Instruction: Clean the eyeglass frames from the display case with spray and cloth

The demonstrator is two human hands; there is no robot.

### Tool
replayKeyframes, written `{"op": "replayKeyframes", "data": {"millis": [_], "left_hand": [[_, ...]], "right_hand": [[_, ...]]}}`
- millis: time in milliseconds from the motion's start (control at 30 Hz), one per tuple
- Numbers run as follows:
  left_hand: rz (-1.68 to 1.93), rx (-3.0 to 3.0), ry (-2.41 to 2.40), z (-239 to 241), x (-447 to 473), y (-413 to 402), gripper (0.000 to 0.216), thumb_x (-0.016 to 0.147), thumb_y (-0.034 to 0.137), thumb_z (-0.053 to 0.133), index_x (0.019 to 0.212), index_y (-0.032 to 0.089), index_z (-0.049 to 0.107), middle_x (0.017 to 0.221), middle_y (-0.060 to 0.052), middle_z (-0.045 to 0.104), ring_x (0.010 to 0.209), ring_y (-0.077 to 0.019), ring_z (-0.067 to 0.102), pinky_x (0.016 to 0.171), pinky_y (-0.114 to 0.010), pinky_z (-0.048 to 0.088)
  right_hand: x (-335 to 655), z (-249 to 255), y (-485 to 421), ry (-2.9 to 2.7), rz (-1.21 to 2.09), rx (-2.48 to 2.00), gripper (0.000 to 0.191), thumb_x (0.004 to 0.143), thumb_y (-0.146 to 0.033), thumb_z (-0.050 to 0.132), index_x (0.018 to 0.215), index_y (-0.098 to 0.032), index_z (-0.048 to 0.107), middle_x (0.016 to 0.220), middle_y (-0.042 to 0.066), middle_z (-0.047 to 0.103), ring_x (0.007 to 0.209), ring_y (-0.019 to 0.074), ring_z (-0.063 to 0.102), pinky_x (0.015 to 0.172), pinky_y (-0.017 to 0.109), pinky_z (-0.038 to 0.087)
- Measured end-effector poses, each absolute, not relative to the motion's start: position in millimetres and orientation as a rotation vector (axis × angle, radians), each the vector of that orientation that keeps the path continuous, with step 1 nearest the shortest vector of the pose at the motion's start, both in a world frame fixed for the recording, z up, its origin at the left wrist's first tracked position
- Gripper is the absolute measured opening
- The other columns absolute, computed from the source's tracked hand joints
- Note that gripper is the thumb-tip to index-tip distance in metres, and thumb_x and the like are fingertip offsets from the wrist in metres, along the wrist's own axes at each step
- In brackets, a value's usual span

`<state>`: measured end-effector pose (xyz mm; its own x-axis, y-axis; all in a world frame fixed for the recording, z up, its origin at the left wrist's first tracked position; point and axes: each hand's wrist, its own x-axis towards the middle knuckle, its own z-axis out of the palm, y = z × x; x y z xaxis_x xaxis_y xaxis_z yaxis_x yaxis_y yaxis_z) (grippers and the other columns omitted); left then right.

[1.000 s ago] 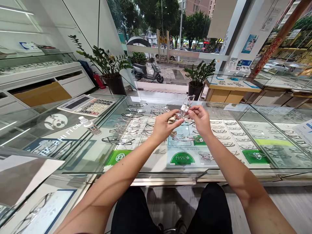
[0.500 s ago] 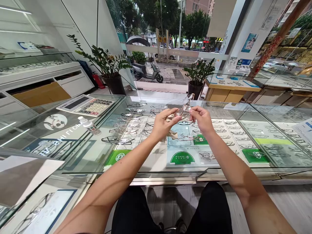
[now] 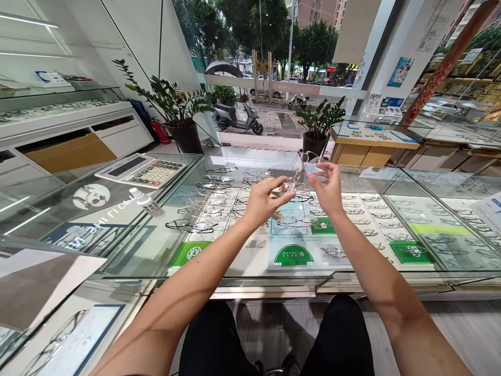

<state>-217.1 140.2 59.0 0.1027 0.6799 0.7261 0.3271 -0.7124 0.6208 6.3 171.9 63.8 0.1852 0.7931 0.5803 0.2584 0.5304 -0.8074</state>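
I hold a thin-rimmed pair of glasses (image 3: 298, 169) above the glass counter (image 3: 164, 245). My left hand (image 3: 263, 201) pinches the frame's lower end between thumb and fingers. My right hand (image 3: 327, 189) pinches the frame's upper right side, its other fingers raised. A small tag hangs from the frame. Beneath the glass lie rows of several displayed glasses (image 3: 211, 201) on white trays with green labels (image 3: 293, 255).
A calculator (image 3: 141, 170) and a small bottle (image 3: 148, 203) lie on the counter's left part. A dark pair of glasses (image 3: 190, 226) rests on the glass. Potted plants (image 3: 176, 109) stand by the window. Further display counters (image 3: 371, 138) stand at right.
Both hands have lifted the glasses a little and moved apart; my right hand has shifted up and right along the frame, its fingers spreading.
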Motion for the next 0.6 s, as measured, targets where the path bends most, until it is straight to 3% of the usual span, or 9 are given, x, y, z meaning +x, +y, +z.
{"op": "replayKeyframes", "data": {"millis": [333, 600], "left_hand": [[1.642, 2.348, 0.978, 57.3, -217.9, 138.9, 0.047, 0.097, 0.058, 0.081, 0.125, 0.019, 0.079, 0.093, -0.006, 0.077, 0.082, -0.0176, 0.071, 0.068, -0.025, 0.059], [1.695, 2.44, 1.019, 54.9, -216.5, 137.2, 0.051, 0.1, 0.061, 0.077, 0.13, 0.02, 0.077, 0.097, -0.007, 0.078, 0.076, -0.0149, 0.069, 0.064, -0.024, 0.056]], "right_hand": [[-2.0, 58.8, 167.4, -1.394, 0.525, -1.048, 0.063, 0.084, -0.072, 0.082, 0.124, -0.031, 0.055, 0.145, 0.01, 0.065, 0.128, 0.0311, 0.067, 0.112, 0.055, 0.051], [-1.6, 51.9, 171.1, -1.454, 0.465, -1.052, 0.052, 0.082, -0.039, 0.08, 0.125, -0.031, 0.051, 0.145, 0.01, 0.065, 0.129, 0.0312, 0.066, 0.115, 0.058, 0.051]]}}
